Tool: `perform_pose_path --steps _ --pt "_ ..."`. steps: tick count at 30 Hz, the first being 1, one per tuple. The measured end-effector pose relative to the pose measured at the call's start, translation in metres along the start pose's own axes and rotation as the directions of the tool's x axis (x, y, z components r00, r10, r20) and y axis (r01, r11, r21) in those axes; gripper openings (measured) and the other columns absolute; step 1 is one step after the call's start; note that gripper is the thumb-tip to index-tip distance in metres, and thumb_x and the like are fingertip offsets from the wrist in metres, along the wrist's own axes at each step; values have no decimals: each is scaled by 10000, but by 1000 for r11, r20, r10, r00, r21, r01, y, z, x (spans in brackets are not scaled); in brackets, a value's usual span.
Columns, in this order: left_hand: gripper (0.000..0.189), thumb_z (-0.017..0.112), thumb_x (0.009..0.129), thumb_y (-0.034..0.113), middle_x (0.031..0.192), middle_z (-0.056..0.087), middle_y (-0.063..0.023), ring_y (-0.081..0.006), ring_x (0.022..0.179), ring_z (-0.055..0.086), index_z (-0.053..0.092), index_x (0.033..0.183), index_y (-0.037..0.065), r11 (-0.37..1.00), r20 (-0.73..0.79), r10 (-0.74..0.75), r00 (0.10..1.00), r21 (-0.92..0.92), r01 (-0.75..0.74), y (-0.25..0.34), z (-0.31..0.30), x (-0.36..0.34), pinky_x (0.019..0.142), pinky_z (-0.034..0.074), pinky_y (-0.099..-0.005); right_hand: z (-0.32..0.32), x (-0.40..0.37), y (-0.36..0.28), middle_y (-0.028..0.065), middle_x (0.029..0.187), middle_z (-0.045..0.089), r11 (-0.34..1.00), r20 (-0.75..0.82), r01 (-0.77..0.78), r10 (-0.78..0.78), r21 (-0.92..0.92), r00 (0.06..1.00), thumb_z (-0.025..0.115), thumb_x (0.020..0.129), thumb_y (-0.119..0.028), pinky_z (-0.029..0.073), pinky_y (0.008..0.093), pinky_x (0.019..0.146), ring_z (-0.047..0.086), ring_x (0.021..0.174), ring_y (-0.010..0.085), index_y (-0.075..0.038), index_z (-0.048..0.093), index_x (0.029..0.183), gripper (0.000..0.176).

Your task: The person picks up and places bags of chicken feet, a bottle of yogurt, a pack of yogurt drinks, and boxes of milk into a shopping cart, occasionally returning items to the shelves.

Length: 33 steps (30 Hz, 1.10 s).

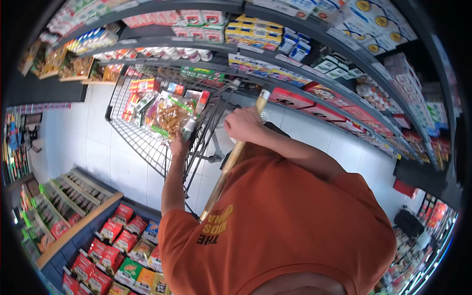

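Closed right hand [243, 124] on cart handle [220, 184], apparently for steadying; touching clear packet of brown food [170, 117] with left hand [180, 146], grasp hidden; packet beyond fingers, inside shopping cart [108, 113].

The orange T-shirt [300, 211] is showing "THE" in black letters and, next to it, a yellow word that is appearing to read "KIDS"; a further yellow line is ending in "NNA", with its start unclear. Price labels [251, 48] on the shelf edges, the packages [145, 85] in the cart [140, 145] and the red packets [111, 229] are bearing print too small or blurred to read.
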<state>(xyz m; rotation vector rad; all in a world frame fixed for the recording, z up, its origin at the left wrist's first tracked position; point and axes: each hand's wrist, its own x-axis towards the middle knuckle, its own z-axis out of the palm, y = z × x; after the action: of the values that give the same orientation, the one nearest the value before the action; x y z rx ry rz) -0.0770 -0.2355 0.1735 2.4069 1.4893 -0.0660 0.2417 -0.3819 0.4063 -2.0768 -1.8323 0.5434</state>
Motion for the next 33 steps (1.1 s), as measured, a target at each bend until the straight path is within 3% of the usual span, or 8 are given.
perform_pose_path --steps 5,8,14,17,23,25,28,33 --pt "672 793 738 286 937 692 -257 -466 882 662 414 1243 58 996 88 81 993 20 -83 -47 55 25 786 527 -530 2 -6 1 163 702 685 999 -25 8 -7 40 1000 597 824 -227 517 463 680 695 708 339 -52 692 655 261" --pt "675 794 731 280 943 687 -267 -477 887 654 413 1240 53 993 71 109 992 -61 -104 -40 31 16 793 521 -536 6 -7 1 164 708 688 998 -76 23 -19 59 997 589 828 -214 504 464 690 690 709 349 -53 692 652 259" --pt "698 782 736 240 954 685 -281 -478 887 660 410 1290 36 994 143 42 989 92 -55 -30 21 10 787 522 -534 10 -9 4 160 685 671 999 -27 10 -9 43 1000 575 850 -257 520 459 677 674 685 361 -62 676 643 302" --pt "699 775 743 234 958 686 -281 -474 878 666 409 1304 35 1000 138 -3 990 -29 7 -28 17 7 769 527 -532 13 -13 7 147 671 668 999 -30 28 -27 34 999 578 842 -254 518 449 652 674 665 349 -65 676 638 295" --pt "687 764 759 256 937 695 -267 -461 842 679 424 1316 39 998 114 25 993 51 -31 -2 2 -2 733 536 -532 15 -22 9 134 649 656 998 -42 31 -29 58 999 572 847 -254 505 442 631 667 638 329 -70 670 622 307" --pt "674 753 765 266 953 697 -266 -448 855 685 442 1323 49 996 65 90 994 10 -90 -1 2 -2 736 540 -524 11 -25 10 130 653 657 996 -51 36 -32 76 998 573 847 -256 504 444 639 662 632 331 -72 670 623 305" --pt "662 745 771 261 959 697 -268 -444 863 687 443 1324 56 999 146 -35 989 12 34 9 1 -4 741 542 -520 6 -32 14 122 648 656 996 -74 44 -38 83 997 571 850 -262 503 443 654 660 632 332 -79 670 626 306" --pt "612 741 788 245 961 696 -272 -468 889 672 442 1292 67 999 130 19 991 36 -24 35 -9 -15 765 528 -539 6 -44 26 105 637 651 992 -95 59 -49 110 994 561 870 -289 505 431 701 664 655 319 -99 667 624 329"
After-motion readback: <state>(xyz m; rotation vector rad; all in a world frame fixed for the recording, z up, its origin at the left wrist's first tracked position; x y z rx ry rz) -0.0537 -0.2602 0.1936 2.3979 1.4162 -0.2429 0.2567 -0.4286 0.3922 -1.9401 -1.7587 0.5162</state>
